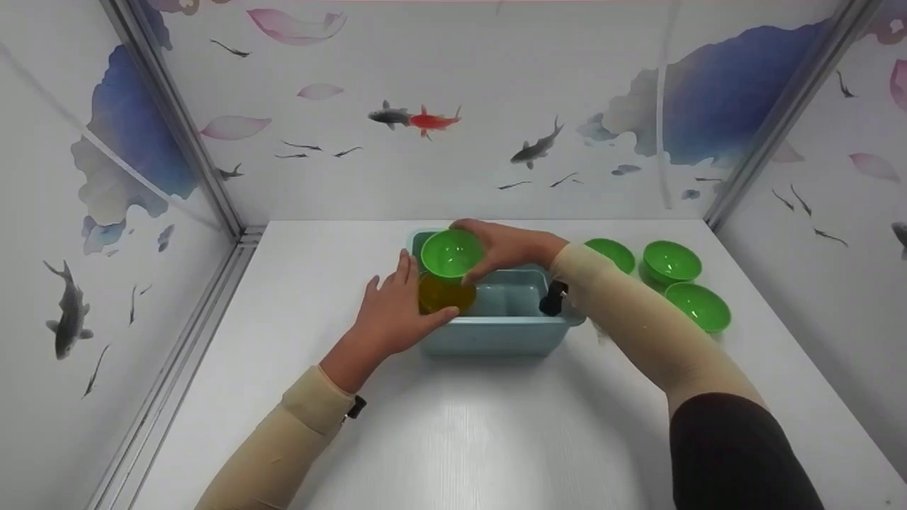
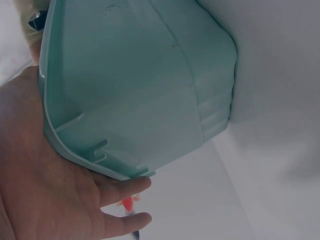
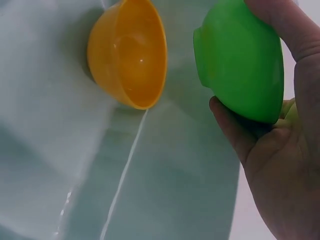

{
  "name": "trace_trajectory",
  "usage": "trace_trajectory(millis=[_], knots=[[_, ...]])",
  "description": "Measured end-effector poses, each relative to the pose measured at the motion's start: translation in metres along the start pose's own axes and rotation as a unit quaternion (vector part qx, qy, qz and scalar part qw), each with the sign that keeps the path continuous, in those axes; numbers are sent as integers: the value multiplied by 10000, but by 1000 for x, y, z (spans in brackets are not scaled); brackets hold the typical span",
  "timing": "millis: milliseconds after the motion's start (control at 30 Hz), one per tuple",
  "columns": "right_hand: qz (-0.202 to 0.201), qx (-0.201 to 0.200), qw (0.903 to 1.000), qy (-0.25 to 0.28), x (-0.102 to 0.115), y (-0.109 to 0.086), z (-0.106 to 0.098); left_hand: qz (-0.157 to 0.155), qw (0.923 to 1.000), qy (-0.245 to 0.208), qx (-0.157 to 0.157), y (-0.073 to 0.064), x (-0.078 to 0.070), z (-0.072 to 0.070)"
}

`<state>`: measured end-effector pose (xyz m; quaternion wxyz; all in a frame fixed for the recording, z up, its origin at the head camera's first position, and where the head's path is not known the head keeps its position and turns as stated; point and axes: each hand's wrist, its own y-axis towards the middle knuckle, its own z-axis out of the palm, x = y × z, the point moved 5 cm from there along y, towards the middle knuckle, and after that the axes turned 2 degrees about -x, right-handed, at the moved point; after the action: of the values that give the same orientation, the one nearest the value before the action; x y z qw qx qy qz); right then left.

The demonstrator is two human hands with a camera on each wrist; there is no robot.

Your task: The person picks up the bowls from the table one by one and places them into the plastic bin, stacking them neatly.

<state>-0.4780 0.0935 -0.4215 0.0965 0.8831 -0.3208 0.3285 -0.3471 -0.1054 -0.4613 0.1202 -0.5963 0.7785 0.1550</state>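
Observation:
My right hand (image 1: pixel 506 248) holds a green bowl (image 1: pixel 452 255) by its rim, above the left part of a light blue plastic bin (image 1: pixel 499 338). In the right wrist view, thumb and fingers pinch this green bowl (image 3: pixel 242 62). Below it, a yellow-orange bowl (image 3: pixel 142 55) rests inside the bin. From the head view this yellow bowl (image 1: pixel 443 296) is partly covered by the green one. My left hand (image 1: pixel 393 315) touches the bin's left end with straight fingers. The left wrist view shows the palm against the bin's rim (image 2: pixel 46 110).
Right of the bin on the white table (image 1: pixel 453 425) sit more green bowls: one (image 1: pixel 615 253) partly behind the right forearm, another (image 1: pixel 672 261) farther right, and a third (image 1: pixel 698 306) nearer me. Patterned panels (image 1: pixel 439 170) enclose the table's back and sides.

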Motion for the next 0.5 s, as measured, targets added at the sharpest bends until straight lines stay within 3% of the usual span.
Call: trace_trajectory(millis=[500], knots=[[75, 146, 9989, -445, -5, 4, 14, 5, 10000, 7, -64, 0, -1, -1]])
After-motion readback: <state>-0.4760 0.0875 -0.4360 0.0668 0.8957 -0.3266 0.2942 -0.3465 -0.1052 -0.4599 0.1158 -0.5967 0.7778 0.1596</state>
